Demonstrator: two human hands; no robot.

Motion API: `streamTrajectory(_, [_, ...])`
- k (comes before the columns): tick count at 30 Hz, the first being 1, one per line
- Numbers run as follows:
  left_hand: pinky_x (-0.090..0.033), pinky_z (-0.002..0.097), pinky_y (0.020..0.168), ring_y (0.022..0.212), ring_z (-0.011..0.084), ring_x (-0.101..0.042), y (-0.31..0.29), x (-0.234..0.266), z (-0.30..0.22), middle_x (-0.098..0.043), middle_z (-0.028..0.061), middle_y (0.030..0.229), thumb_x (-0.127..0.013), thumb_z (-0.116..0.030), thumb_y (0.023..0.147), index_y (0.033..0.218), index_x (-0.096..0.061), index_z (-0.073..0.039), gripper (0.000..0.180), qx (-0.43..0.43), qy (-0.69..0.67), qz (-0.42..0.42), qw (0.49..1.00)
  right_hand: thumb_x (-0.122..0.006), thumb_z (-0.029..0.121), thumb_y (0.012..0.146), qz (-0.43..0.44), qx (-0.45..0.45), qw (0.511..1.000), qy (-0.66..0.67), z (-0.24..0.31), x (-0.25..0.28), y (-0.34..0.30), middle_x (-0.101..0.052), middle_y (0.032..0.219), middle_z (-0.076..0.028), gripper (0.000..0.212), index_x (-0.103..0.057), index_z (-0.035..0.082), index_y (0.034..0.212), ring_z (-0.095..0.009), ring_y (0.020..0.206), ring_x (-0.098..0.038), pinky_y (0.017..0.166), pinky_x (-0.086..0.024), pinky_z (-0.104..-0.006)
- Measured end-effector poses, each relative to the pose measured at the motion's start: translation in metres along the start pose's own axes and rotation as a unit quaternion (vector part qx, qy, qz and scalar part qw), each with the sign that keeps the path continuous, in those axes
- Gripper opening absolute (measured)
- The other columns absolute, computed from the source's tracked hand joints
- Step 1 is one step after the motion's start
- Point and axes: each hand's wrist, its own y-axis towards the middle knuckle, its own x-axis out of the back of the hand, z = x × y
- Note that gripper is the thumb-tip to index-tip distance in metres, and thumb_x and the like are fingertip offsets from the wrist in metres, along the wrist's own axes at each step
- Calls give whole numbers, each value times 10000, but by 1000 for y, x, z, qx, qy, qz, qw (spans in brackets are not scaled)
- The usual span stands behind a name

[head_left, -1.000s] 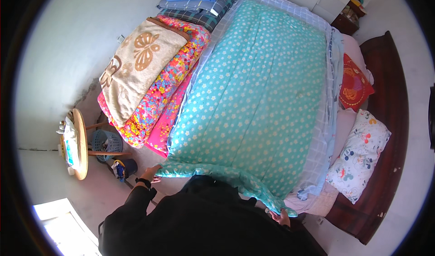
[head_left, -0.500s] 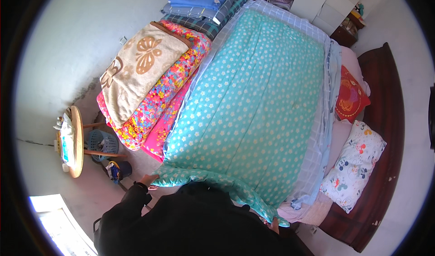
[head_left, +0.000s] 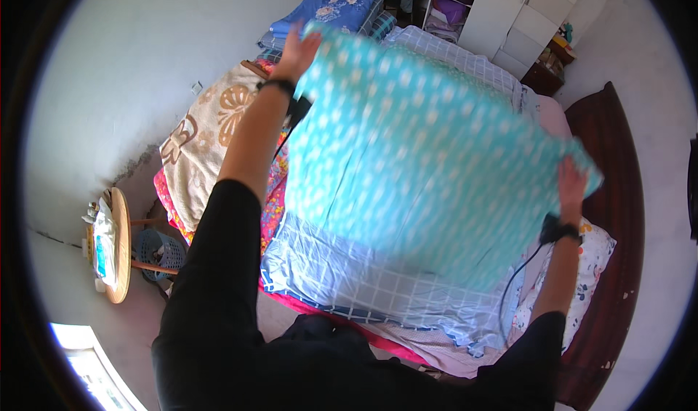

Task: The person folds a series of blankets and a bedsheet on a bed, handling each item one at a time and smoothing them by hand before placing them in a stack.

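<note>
A turquoise quilt with small white flowers [head_left: 407, 156] is lifted off the bed in front of me, blurred by motion. My left hand [head_left: 298, 51] grips its far left corner, arm stretched up and forward. At the right, my right hand [head_left: 572, 182] holds the other corner near the headboard. Both wrists wear black bands with cables. Beneath the raised quilt, the pale blue checked sheet [head_left: 342, 273] shows along the near part of the bed. The quilt hides most of the bed's middle.
Left of the bed lie a beige butterfly-pattern blanket [head_left: 207, 135] and folded blue bedding [head_left: 327, 13]. A round wooden table [head_left: 121, 244] and blue basket [head_left: 156, 250] stand further left. At the right are a cartoon-print pillow [head_left: 592, 258] and the dark wooden headboard [head_left: 618, 215]. White cabinets [head_left: 502, 18] stand behind.
Both hands have swung up and forward from close to my body, carrying the quilt's near edge off the bed. The checked sheet beneath has come into view.
</note>
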Motion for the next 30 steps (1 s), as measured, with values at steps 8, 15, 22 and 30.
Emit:
streamTrajectory(8, [-494, 317, 723, 761, 188, -595, -1, -37, 157, -597, 64, 863, -470, -320, 879, 982, -535, -85, 265, 256, 144, 248, 923, -514, 259, 854, 91, -115, 922, -357, -63, 38, -10, -598, 968, -50, 277, -542, 87, 1069, -162, 854, -596, 679, -486, -272])
streamTrajectory(15, [-492, 318, 574, 665, 194, -616, -90, 206, 291, -638, 86, 830, -616, -348, 781, 889, -609, -30, 336, 421, 545, 43, 724, -600, 401, 799, -120, -429, 819, -362, -234, 210, -113, -581, 1070, -142, 521, -459, 25, 1130, -276, 909, -602, 739, -497, -377])
streamTrajectory(22, [-443, 419, 823, 1063, 260, -501, -106, 279, 363, -509, 138, 1155, -691, -570, 629, 1185, -444, -23, 819, 383, 426, -98, 814, -641, 522, 734, -274, -333, 886, -170, -358, 281, -88, -468, 1154, -137, 695, -393, 97, 1224, -274, 989, -519, 830, -430, -420])
streamTrajectory(30, [-443, 348, 738, 933, 224, -523, -92, 320, 410, -527, 110, 1058, -777, -364, 579, 1176, -417, 18, 795, 266, 302, -346, 847, -720, 274, 712, -268, -153, 929, -204, -387, 267, -44, -546, 981, -31, 504, -485, 99, 1122, -179, 831, -557, 692, -485, -319])
